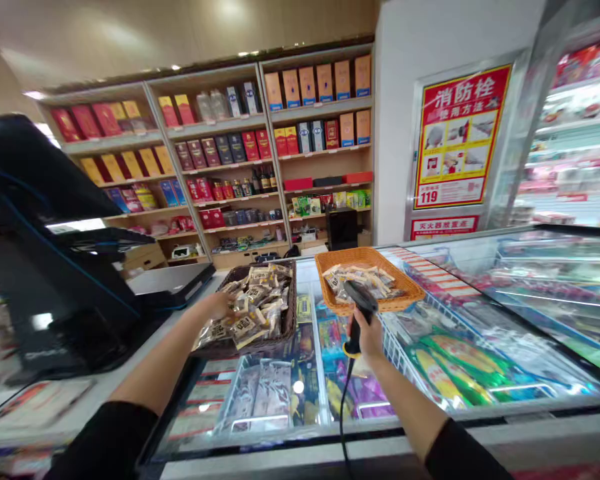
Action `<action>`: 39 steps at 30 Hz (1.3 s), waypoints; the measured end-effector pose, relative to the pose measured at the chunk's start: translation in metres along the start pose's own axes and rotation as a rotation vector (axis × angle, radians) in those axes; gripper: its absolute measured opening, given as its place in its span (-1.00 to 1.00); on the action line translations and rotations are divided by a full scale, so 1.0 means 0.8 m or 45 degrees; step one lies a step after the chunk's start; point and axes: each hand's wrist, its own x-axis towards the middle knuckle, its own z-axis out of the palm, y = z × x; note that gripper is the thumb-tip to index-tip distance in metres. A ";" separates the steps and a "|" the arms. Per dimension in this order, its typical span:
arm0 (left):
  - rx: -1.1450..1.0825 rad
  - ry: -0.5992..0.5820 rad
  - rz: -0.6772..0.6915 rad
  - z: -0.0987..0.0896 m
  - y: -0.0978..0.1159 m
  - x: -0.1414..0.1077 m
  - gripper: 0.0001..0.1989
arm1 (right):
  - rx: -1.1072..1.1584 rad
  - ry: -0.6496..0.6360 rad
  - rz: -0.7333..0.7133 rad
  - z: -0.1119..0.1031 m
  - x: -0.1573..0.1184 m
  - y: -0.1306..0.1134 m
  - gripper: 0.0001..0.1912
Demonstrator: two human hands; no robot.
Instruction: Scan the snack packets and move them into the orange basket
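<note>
Head view | right hand (369, 337): fingers wrapped round black scanner (363, 300), near orange basket (356, 257) | left hand (219, 307): fingers at packets (258, 294) in brown basket (291, 312), cannot tell if spread or pinching one

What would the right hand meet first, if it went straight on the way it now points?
The right hand, with its scanner leading, would probably meet the orange basket first, though depth is unclear and it might pass above.
</note>
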 end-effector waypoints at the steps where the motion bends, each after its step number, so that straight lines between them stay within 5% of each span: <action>1: -0.043 -0.006 0.005 0.003 -0.005 -0.004 -0.40 | 0.003 -0.019 0.009 0.001 -0.002 0.000 -0.62; 6: -0.216 0.287 0.079 0.021 -0.011 -0.025 -0.37 | 0.018 -0.057 0.015 -0.001 -0.007 0.002 -0.61; 9: -0.283 0.475 0.328 0.035 0.002 -0.040 -0.32 | 0.011 -0.042 -0.006 -0.004 -0.007 0.002 -0.61; 14: -0.371 0.073 0.704 0.048 0.013 -0.062 -0.34 | 0.002 -0.057 -0.004 -0.004 -0.008 0.002 -0.59; 18: -0.471 0.018 0.728 0.052 0.011 -0.068 -0.27 | 0.011 -0.021 0.000 -0.003 -0.009 0.001 -0.55; 22: -0.806 0.041 0.640 0.049 0.014 -0.062 -0.60 | -0.011 -0.034 0.000 -0.003 -0.008 0.003 -0.55; 26: -1.354 0.299 0.425 0.043 0.033 -0.044 -0.53 | -0.047 -0.076 -0.016 -0.004 -0.007 0.007 -0.58; 29: -1.602 0.337 0.415 0.043 0.058 -0.019 -0.43 | -0.073 -0.080 -0.020 -0.003 -0.007 0.009 -0.59; 35: -1.761 0.365 0.328 0.055 0.121 0.056 -0.51 | -0.042 -0.105 -0.018 0.000 -0.008 0.006 -0.61; 39: -1.670 0.509 0.338 0.062 0.157 0.102 -0.53 | -0.010 -0.126 -0.014 0.003 -0.008 0.002 -0.62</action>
